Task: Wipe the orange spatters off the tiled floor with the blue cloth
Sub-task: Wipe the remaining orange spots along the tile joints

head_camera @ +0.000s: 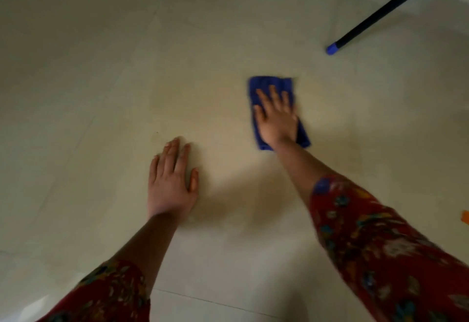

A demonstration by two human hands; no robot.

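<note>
A folded blue cloth (269, 85) lies flat on the pale tiled floor (101, 80), right of the middle. My right hand (276, 116) presses down on it with straight, spread fingers, covering most of its centre. My left hand (171, 182) rests flat on the bare tiles, nearer me and to the left, fingers straight. The frame is blurred. I make out no clear orange spatters, only a faint yellowish tint on the tiles around the cloth.
A black pole with a blue tip (332, 48) slants in from the upper right, its tip on the floor. A small orange thing (465, 217) shows at the right edge. Grout lines cross the tiles.
</note>
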